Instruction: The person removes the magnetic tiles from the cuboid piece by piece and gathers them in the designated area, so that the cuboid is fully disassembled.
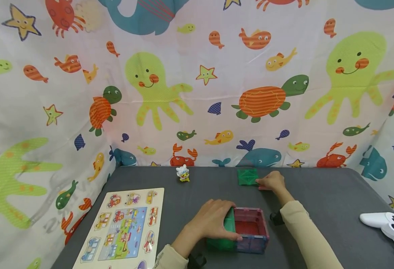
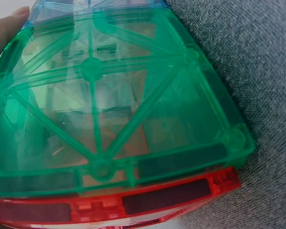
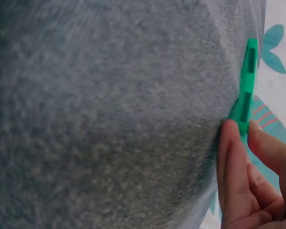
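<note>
An open box of translucent magnetic tiles (image 1: 247,229) stands on the grey table (image 1: 325,198), with a green side wall (image 2: 109,105) and a red base tile (image 2: 124,202). My left hand (image 1: 214,220) rests against the green wall, its thumb along the box's front. Farther back lies a single green tile (image 1: 248,176). My right hand (image 1: 271,181) pinches that green tile (image 3: 245,86) by its right edge, lifting the edge off the table.
A wooden vehicle puzzle board (image 1: 123,228) lies at the left of the table. A small toy figure (image 1: 182,173) stands at the back edge. A white game controller (image 1: 392,226) sits at the right. A sea-animal curtain (image 1: 197,82) surrounds the table.
</note>
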The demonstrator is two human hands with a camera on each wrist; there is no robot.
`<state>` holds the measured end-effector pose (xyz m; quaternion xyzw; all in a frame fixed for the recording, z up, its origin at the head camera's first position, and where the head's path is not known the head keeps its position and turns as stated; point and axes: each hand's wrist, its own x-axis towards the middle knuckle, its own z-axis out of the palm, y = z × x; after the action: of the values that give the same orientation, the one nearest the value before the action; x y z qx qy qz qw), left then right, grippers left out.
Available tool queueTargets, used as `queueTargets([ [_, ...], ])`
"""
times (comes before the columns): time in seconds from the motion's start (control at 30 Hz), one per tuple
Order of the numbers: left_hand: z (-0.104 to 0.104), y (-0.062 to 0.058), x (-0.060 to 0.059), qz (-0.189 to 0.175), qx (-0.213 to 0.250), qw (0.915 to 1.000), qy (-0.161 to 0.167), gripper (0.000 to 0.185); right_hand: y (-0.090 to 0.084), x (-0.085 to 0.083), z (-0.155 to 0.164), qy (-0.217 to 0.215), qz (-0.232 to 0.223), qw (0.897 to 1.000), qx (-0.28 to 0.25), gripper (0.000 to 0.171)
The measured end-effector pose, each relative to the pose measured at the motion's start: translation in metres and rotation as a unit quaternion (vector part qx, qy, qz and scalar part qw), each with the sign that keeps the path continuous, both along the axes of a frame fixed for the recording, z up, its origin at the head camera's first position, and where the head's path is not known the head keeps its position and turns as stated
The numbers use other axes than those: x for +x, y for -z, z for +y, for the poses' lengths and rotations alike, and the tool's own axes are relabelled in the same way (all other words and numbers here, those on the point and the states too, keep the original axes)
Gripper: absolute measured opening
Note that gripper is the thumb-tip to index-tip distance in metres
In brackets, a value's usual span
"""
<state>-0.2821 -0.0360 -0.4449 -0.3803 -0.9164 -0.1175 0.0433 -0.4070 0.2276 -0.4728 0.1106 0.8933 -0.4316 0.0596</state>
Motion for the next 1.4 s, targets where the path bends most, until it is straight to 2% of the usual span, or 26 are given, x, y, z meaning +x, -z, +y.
queueTargets([
  [0.1,0.001,0.0,0.001,0.005,0.003,1.0,0.001,0.076,-0.004,0.006,0.001,0.001,0.03,0.996,0.08,0.033],
  [0.17,0.002,0.0,0.002,0.01,0.005,0.9999,0.001,0.076,-0.007,0.011,0.001,-0.002,0.047,0.993,0.11,0.034],
  [0.2,0.002,0.0,0.002,0.01,0.006,0.9999,0.0,0.077,-0.009,0.013,0.001,-0.004,0.055,0.992,0.11,0.035],
  [0.27,0.002,0.0,0.002,0.011,0.006,0.9999,-0.003,0.077,-0.013,0.02,0.001,-0.013,0.061,0.994,0.087,0.036],
  [0.37,0.001,0.0,0.002,0.002,0.008,0.9999,-0.007,0.078,-0.02,0.035,0.001,-0.044,0.054,0.998,0.007,0.042],
  [0.5,0.002,0.0,0.002,-0.01,0.013,0.9998,-0.008,0.078,-0.032,0.069,0.007,-0.121,0.045,0.99,-0.063,0.052],
  [0.6,0.002,0.0,0.002,-0.014,0.016,0.9997,-0.007,0.079,-0.037,0.099,0.012,-0.17,0.052,0.981,-0.078,0.055],
  [0.7,0.002,-0.001,0.002,-0.018,0.023,0.9995,-0.007,0.08,-0.039,0.125,0.011,-0.193,0.04,0.976,-0.096,0.055],
  [0.87,0.002,-0.001,0.003,-0.026,0.023,0.9994,-0.009,0.08,-0.038,0.154,0.002,-0.224,0.003,0.968,-0.116,0.055],
  [1.1,-0.003,0.003,0.004,-0.038,0.03,0.9988,-0.01,0.079,-0.031,0.165,-0.014,-0.261,-0.012,0.948,-0.184,0.045],
  [1.27,-0.002,0.004,0.005,-0.036,0.027,0.999,-0.009,0.078,-0.032,0.172,-0.015,-0.268,-0.012,0.943,-0.199,0.043],
  [1.4,0.001,0.001,0.004,-0.029,0.023,0.9993,-0.007,0.077,-0.034,0.175,-0.003,-0.261,-0.01,0.943,-0.206,0.039],
])
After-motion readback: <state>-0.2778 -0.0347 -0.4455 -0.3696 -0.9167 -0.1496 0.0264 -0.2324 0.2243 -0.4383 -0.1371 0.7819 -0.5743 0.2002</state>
